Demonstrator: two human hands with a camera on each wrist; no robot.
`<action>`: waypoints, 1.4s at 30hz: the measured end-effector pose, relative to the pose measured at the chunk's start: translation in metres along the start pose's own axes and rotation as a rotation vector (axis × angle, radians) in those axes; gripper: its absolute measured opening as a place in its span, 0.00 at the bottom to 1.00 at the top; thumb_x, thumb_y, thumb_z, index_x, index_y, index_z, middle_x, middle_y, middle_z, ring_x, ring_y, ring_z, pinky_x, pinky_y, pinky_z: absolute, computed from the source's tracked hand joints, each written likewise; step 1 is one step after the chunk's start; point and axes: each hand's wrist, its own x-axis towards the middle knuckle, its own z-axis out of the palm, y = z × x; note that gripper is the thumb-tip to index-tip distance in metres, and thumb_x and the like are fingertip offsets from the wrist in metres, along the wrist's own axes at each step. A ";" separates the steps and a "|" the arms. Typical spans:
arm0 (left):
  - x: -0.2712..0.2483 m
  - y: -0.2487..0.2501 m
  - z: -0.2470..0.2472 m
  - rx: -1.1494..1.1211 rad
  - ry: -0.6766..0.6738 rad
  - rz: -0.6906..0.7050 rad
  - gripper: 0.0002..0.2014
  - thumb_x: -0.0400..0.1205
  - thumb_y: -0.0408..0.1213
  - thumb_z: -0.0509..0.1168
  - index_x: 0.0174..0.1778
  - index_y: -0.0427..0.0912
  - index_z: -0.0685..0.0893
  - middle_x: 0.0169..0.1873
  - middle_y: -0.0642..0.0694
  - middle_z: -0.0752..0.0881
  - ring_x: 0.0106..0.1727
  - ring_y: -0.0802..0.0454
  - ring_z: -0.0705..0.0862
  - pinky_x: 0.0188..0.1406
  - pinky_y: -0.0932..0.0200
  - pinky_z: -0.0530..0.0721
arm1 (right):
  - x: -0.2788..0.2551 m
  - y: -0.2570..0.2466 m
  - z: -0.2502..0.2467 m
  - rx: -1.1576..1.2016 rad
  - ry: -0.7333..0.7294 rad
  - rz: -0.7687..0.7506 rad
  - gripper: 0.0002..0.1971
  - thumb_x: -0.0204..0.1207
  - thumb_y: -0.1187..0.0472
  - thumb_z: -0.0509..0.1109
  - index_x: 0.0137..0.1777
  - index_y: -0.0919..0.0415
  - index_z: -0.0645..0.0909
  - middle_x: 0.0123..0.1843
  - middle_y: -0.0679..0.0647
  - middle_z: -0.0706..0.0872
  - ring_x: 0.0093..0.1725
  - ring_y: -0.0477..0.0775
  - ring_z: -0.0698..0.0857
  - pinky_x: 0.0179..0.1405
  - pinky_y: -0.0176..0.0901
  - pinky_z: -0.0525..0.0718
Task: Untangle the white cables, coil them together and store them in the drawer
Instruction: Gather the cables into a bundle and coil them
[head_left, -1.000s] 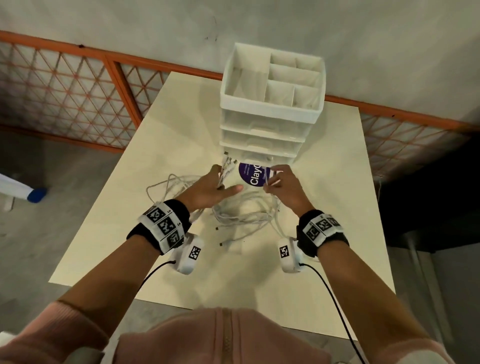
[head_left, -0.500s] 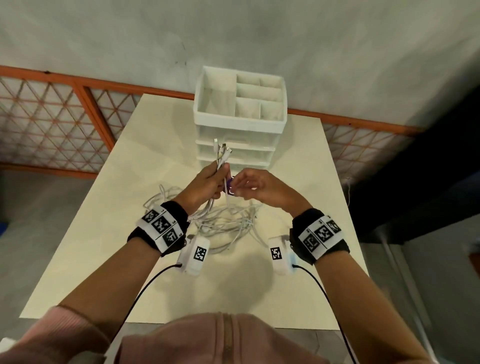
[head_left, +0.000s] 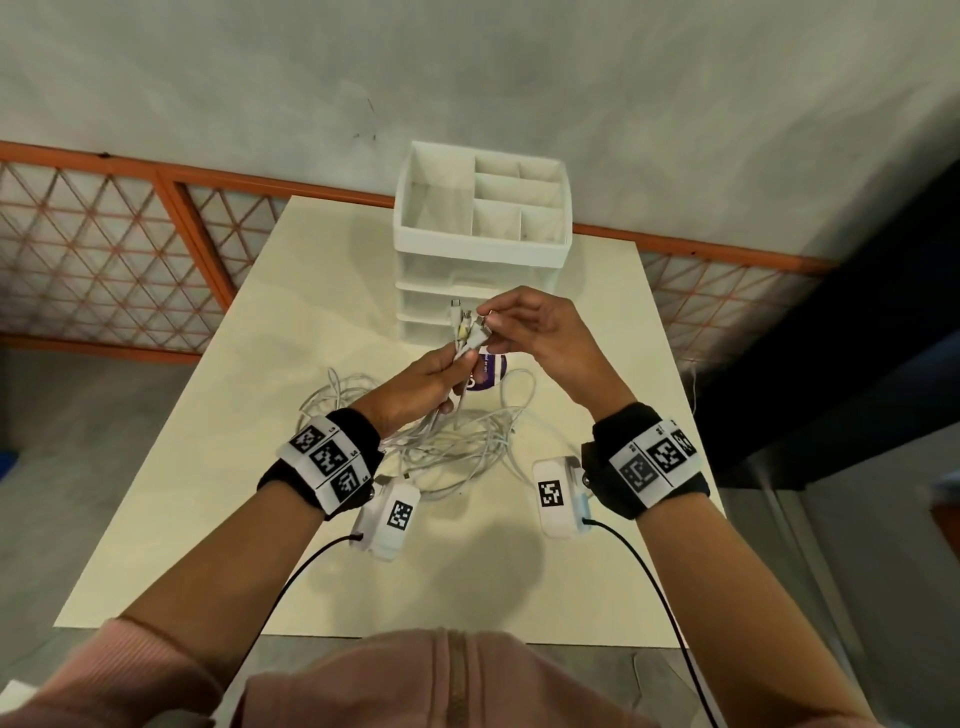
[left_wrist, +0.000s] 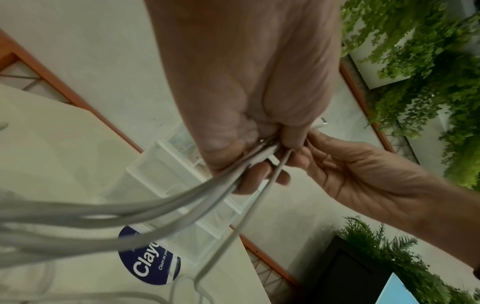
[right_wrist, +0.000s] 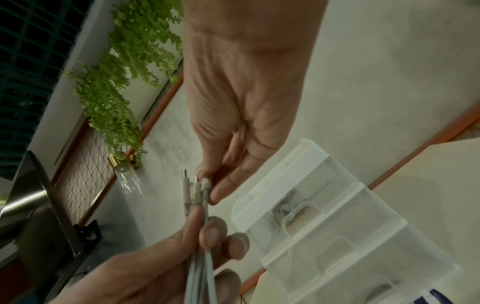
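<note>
While the left hand (head_left: 426, 382) clamps the plug ends and the right hand (head_left: 535, 332) pinches one plug, the cables (head_left: 457, 441) lie tangled on the desk (head_left: 208, 493) at 6 o'clock of the closed drawers (head_left: 441, 299), so coiling and storing remain.

Left hand (head_left: 423, 382) fisted; right hand (head_left: 540, 332) fingers pinching.

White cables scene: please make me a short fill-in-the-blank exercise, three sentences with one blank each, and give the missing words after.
1. The left hand grips a bundle of white cables just below their ____.
2. The right hand pinches one connector at the ____ of the bundle.
3. The loose loops of cable rest on the table in front of the white ____ unit.

Missing words: connectors; top; drawer
</note>
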 end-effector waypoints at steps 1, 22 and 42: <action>-0.001 0.001 0.001 0.016 -0.002 0.003 0.13 0.89 0.43 0.49 0.43 0.50 0.77 0.40 0.55 0.80 0.37 0.64 0.74 0.34 0.65 0.72 | -0.001 -0.002 0.000 0.009 -0.005 -0.001 0.08 0.78 0.70 0.68 0.56 0.70 0.83 0.44 0.61 0.87 0.41 0.48 0.89 0.45 0.37 0.89; -0.002 0.014 0.011 -0.081 -0.041 0.038 0.23 0.88 0.52 0.40 0.46 0.40 0.72 0.27 0.48 0.68 0.26 0.56 0.64 0.26 0.63 0.64 | -0.009 -0.008 -0.002 -0.034 0.026 0.013 0.16 0.72 0.70 0.75 0.60 0.68 0.83 0.42 0.56 0.85 0.40 0.46 0.89 0.45 0.38 0.89; -0.002 0.014 0.000 0.064 -0.078 0.087 0.17 0.89 0.45 0.45 0.47 0.47 0.80 0.39 0.45 0.87 0.40 0.53 0.88 0.42 0.54 0.84 | -0.007 -0.021 -0.014 -0.081 -0.070 0.039 0.17 0.73 0.69 0.75 0.61 0.66 0.80 0.44 0.61 0.82 0.40 0.50 0.87 0.42 0.39 0.88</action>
